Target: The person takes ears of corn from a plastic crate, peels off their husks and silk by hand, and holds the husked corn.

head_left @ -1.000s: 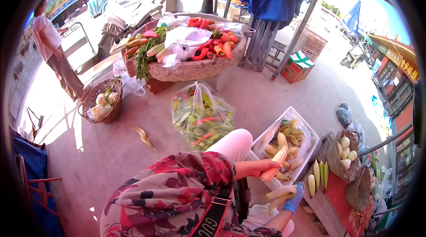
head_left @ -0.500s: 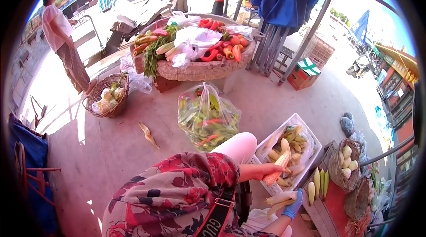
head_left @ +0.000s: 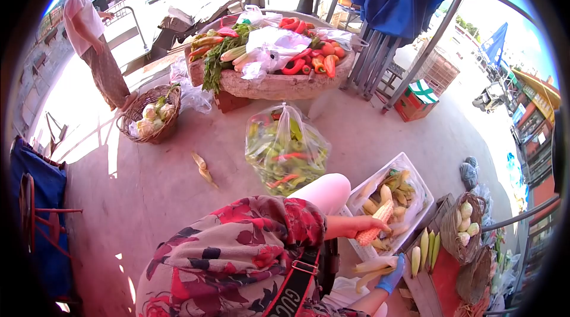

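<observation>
My bare left hand (head_left: 362,228) is closed around a peeled ear of corn (head_left: 376,223), tilted over the white plastic crate (head_left: 413,161). Pinkish kernels show along the cob. Below it, my right hand (head_left: 390,279), in a blue glove, is closed on pale corn husk (head_left: 371,267); its fingertips are partly hidden. Inside the crate, a clear plastic liner holds more ears and yellowish husks (head_left: 399,189). Right of my gloved hand, several ears of corn (head_left: 424,248), some in green husk, lie on a board.
A knotted clear bag of peppers (head_left: 287,148) stands on the floor ahead. Behind it, a stone basin (head_left: 267,86) bears peppers, tomatoes and greens. Wicker baskets stand at left (head_left: 160,133) and right (head_left: 451,246). A loose husk (head_left: 203,168) lies on the floor. Another person (head_left: 89,32) stands far left.
The whole view has shifted slightly right as my head turned. My left hand and the ear have tilted a little; both hands keep their hold.
</observation>
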`<control>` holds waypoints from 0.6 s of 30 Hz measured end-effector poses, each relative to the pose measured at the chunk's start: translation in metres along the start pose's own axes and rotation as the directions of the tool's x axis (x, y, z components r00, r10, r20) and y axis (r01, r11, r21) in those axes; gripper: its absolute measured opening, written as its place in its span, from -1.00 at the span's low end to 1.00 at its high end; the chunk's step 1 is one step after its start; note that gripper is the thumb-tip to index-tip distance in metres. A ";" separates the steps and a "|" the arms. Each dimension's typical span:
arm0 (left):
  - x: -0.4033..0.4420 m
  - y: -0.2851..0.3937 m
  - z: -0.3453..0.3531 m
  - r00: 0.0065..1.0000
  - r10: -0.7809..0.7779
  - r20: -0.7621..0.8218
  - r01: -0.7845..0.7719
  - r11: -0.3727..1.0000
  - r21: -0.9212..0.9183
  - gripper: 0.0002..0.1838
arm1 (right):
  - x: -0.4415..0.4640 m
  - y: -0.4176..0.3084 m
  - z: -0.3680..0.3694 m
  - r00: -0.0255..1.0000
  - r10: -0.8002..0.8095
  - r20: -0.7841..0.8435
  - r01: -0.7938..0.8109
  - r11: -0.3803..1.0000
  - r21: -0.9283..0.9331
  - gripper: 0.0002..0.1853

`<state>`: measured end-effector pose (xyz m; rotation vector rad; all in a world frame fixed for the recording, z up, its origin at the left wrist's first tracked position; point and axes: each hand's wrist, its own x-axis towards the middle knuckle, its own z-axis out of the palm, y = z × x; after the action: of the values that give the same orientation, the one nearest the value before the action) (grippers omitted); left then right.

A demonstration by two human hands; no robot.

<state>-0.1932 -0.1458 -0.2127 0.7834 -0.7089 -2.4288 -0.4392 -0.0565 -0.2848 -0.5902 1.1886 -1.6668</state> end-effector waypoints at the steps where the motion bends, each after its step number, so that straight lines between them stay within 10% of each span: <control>1: -0.002 0.002 -0.002 0.999 0.025 -0.043 -0.026 0.999 -0.019 -0.62 | 0.000 0.005 -0.008 1.000 0.005 0.005 -0.005 1.000 0.017 -0.69; 11: -0.002 0.010 -0.007 0.993 0.022 -0.120 -0.019 1.000 0.020 -0.65 | -0.005 0.000 -0.008 0.981 -0.096 -0.166 0.095 0.995 -0.014 -0.75; 18: -0.003 0.040 -0.003 0.972 0.151 0.178 -0.136 0.986 -0.093 -0.47 | -0.006 -0.009 -0.002 0.982 -0.088 -0.167 0.098 0.994 0.051 -0.71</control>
<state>-0.1777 -0.1748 -0.1894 0.4621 -0.7066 -2.4006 -0.4420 -0.0501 -0.2763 -0.4854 1.2405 -1.8526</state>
